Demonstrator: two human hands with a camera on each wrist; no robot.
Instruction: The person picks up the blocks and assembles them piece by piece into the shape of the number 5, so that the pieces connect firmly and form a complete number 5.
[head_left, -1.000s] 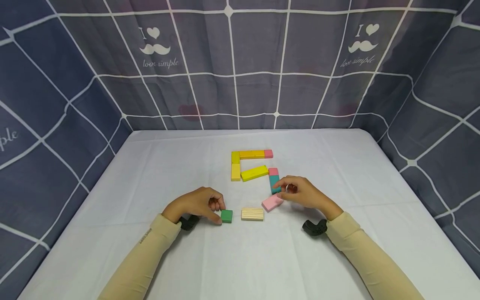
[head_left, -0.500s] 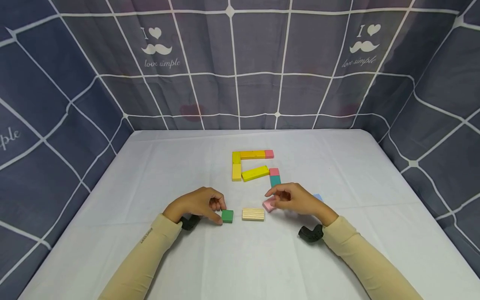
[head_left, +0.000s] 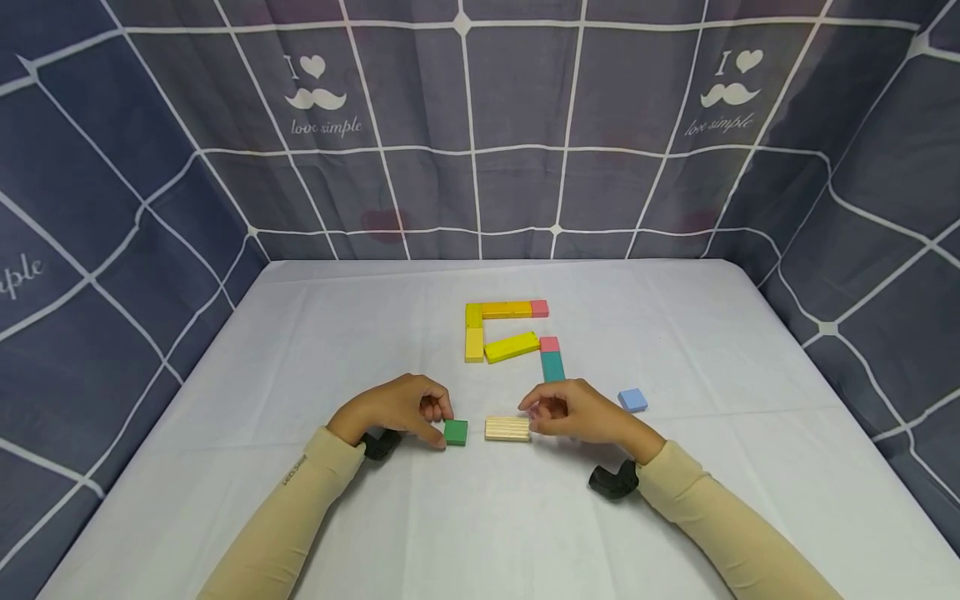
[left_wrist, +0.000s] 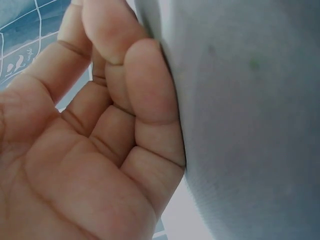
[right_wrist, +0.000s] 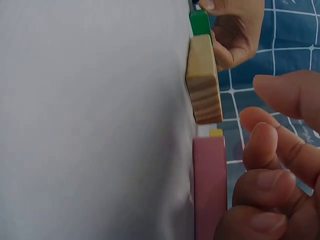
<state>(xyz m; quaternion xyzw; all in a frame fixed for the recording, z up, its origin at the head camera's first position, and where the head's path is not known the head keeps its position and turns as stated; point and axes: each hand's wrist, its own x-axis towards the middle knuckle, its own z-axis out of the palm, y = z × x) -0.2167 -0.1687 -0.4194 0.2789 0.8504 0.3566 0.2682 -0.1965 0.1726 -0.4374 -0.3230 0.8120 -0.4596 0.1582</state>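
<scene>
My left hand (head_left: pixel 405 408) holds a small green block (head_left: pixel 456 432) at its left side, thumb and forefinger at its edges. In the left wrist view the fingers are curled and hide the block. A plain wooden block (head_left: pixel 506 429) with ridged grain lies just right of it. Over the table, my right hand (head_left: pixel 581 410) hovers beside the wooden block's right end, thumb and forefinger apart with nothing between them. Under that hand is a pink block (right_wrist: pixel 210 185), almost wholly hidden in the head view but plain in the right wrist view.
Behind the hands, a teal block (head_left: pixel 552 367), a small pink block (head_left: pixel 550 343), a slanted yellow block (head_left: pixel 512 347), an upright-running yellow block (head_left: pixel 474 343) and an orange bar (head_left: pixel 507 310) form a bent line. Right of my right hand lies a blue block (head_left: pixel 633 400).
My right hand has moved left and toward me, from the teal and pink blocks to the wooden block's end, uncovering the blue block. My left hand stays put.
</scene>
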